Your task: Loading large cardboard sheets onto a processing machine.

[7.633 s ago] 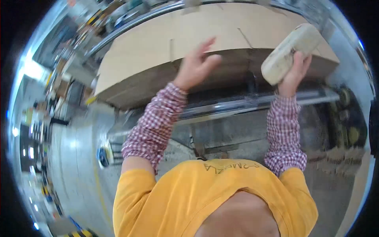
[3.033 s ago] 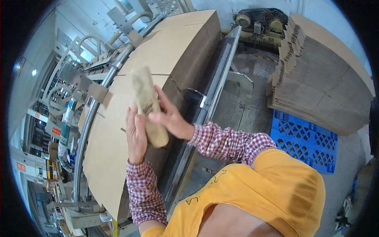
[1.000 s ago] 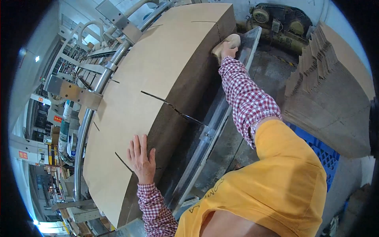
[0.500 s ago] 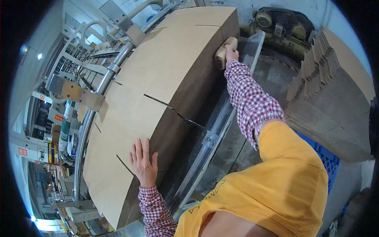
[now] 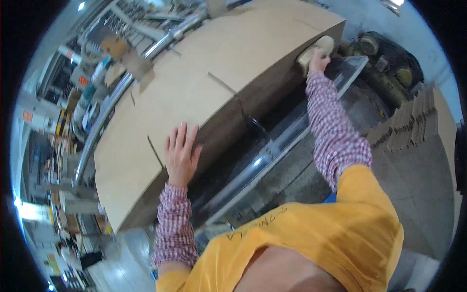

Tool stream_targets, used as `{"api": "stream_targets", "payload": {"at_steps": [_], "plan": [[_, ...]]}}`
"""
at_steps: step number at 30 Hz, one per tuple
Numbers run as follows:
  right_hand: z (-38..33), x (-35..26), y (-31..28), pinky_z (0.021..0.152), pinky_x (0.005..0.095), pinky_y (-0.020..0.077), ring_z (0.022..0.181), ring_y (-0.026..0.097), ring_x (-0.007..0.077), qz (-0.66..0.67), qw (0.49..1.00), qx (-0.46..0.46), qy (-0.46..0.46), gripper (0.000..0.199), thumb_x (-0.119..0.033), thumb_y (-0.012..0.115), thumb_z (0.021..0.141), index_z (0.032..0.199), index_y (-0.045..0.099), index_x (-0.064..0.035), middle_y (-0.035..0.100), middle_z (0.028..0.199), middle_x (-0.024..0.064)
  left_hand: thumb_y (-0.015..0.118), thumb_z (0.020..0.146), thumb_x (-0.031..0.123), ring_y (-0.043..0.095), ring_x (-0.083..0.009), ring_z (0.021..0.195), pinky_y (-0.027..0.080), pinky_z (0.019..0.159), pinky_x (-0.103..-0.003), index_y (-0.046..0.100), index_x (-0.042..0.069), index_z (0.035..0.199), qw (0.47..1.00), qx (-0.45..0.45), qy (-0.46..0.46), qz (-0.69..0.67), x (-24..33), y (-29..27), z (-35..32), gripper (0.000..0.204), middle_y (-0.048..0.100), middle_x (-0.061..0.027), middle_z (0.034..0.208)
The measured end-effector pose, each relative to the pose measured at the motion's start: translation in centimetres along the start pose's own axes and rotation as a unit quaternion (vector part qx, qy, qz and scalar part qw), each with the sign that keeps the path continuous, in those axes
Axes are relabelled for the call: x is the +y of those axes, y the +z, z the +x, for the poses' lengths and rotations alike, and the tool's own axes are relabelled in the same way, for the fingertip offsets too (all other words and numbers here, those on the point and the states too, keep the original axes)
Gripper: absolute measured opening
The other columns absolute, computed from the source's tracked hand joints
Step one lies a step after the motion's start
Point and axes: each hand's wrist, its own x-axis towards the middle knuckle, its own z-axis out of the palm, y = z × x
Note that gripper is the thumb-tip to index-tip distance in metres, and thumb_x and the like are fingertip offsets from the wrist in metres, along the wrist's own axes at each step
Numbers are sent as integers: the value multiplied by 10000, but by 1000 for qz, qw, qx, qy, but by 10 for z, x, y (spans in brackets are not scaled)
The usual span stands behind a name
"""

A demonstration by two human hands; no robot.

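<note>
A thick stack of large tan cardboard sheets (image 5: pixel 194 92) lies in front of me, its top sheet crossed by several dark slots. My left hand (image 5: pixel 181 156) lies over the near edge of the stack, fingers outstretched and thumb apart, holding nothing. Far off to the right, my right hand (image 5: pixel 319 61) grips a pale tan block (image 5: pixel 306 56) with rounded ends, perhaps wooden. The block is against the upright side of the stack near its far right corner. Motion blurs the block and the fingers around it somewhat.
A ledge with a pale rim (image 5: pixel 296 126) runs along the stack's near side. Behind the stack is a silver rail (image 5: pixel 165 44) with brackets. A dirty motor unit (image 5: pixel 389 61) stands at the far right; folded corrugated cardboard (image 5: pixel 413 170) is piled at my right.
My view has turned, so the stack and machine appear tilted differently. The left hand stays by the near edge, and the right hand still grips the block against the stack's side.
</note>
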Motion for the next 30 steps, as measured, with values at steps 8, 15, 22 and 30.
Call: {"api": "stream_targets", "payload": {"at_steps": [8, 15, 22, 30], "plan": [[-58, -14, 12, 823, 359, 446, 1006, 496, 267, 203, 977, 28, 53, 684, -238, 635, 711, 1220, 256, 16, 435, 1140, 167, 568, 797, 244, 377, -306, 1183, 284, 963, -426, 392, 203, 1285, 999, 9, -8, 31, -13, 5, -6, 520, 375, -83, 1321], [-76, -19, -5, 851, 390, 430, 1021, 493, 280, 196, 974, -40, 109, 671, -223, 598, 749, 1257, 204, -31, 409, 1170, 178, 586, 784, 242, 396, -298, 1166, 297, 953, -421, 380, 231, 1289, 999, 30, -4, 33, -13, 10, -10, 545, 390, -78, 1307], [-60, 8, 10, 838, 411, 444, 1019, 490, 295, 61, 994, -22, 93, 688, -235, 589, 757, 1261, 183, -2, 366, 1234, 183, 581, 793, 245, 400, -286, 1170, 305, 954, -413, 375, 234, 1293, 999, 33, 3, 40, -15, 13, -10, 541, 392, -69, 1310], [-82, 10, 22, 917, 400, 365, 1072, 456, 326, 87, 989, 12, 119, 768, -270, 610, 739, 1295, 149, -6, 365, 1245, 209, 574, 799, 263, 409, -288, 1162, 305, 954, -417, 374, 236, 1294, 998, 42, 12, 47, -13, 15, -9, 534, 395, -68, 1309]]}}
